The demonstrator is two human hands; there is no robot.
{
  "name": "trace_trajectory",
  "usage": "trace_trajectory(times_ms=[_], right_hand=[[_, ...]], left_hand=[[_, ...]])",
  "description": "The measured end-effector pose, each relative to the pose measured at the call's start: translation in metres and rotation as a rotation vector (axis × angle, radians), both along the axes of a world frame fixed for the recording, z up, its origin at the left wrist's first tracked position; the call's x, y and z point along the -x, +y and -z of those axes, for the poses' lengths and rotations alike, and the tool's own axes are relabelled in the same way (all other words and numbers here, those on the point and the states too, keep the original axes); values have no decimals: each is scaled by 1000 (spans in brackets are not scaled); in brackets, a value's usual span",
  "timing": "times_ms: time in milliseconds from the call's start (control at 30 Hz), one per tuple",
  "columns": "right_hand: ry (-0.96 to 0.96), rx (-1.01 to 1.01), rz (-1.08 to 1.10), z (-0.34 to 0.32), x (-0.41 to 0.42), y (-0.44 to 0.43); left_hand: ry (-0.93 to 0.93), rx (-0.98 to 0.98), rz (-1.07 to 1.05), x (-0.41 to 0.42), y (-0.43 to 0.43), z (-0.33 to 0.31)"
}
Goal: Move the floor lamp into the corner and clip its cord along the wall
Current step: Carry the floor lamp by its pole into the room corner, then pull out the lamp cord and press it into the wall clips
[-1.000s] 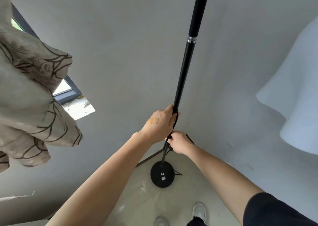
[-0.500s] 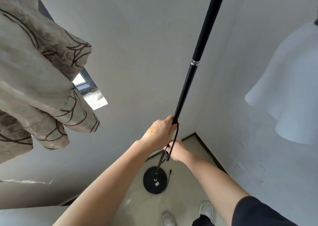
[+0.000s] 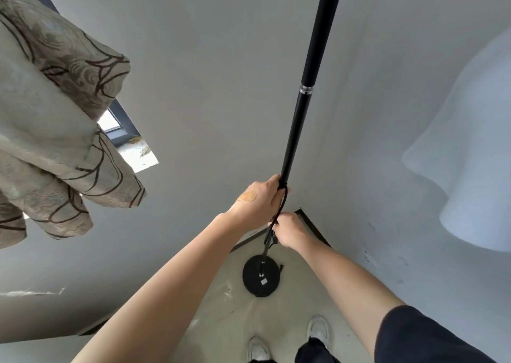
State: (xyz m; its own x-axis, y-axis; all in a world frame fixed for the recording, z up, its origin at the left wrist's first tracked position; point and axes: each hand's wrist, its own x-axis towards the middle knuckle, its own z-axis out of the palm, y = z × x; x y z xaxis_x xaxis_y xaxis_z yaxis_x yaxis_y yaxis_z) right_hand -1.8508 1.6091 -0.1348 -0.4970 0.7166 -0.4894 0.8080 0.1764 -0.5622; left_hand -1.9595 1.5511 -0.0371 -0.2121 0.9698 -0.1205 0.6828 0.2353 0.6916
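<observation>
A black floor lamp pole (image 3: pixel 307 94) rises from a round black base (image 3: pixel 261 275) that stands on the pale floor close to the room corner (image 3: pixel 300 210). My left hand (image 3: pixel 260 200), with a plaster on its back, grips the pole at mid height. Just below it my right hand (image 3: pixel 289 230) is closed around the pole and the black cord (image 3: pixel 280 206), which loops between the two hands. The white lampshade (image 3: pixel 470 152) hangs at the right, near the wall.
A patterned beige curtain (image 3: pixel 55 119) bulges in at the upper left, in front of a window (image 3: pixel 130 146). Grey walls meet at the corner with a dark skirting strip (image 3: pixel 318 230). My white shoes (image 3: pixel 318 329) stand just behind the base.
The view has shifted slightly, with the lamp base nearer the centre and the corner skirting more exposed. Both hands keep their grip on the pole and cord.
</observation>
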Motion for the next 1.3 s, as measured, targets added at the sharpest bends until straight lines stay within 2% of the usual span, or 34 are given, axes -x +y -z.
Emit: trace_trajectory(times_ms=[167,300,433,533,833,1033,1200,1300], right_hand=[[-9,-104,-1,0,-16,12],[-49,-158,-93,0,-40,14],[-127,-83,-213,6,-70,5],[-150,-67,-221,5,-85,0],[-107,-126,-228,-17,-93,-16],[-286,-172,-272,-6,-145,-48],[-286,-134,28,7,-190,-46],[-201,-159,118,1,-202,-37]], left_hand=[[-17,33,39,-4,11,2],[-30,0,-31,1,8,2],[-42,-21,-176,8,2,2],[-31,-18,-219,12,2,-5],[-27,28,-92,-15,21,-14],[-44,-23,-95,-40,27,-2],[-24,-42,-79,-71,29,7],[62,-31,-96,-88,34,7]])
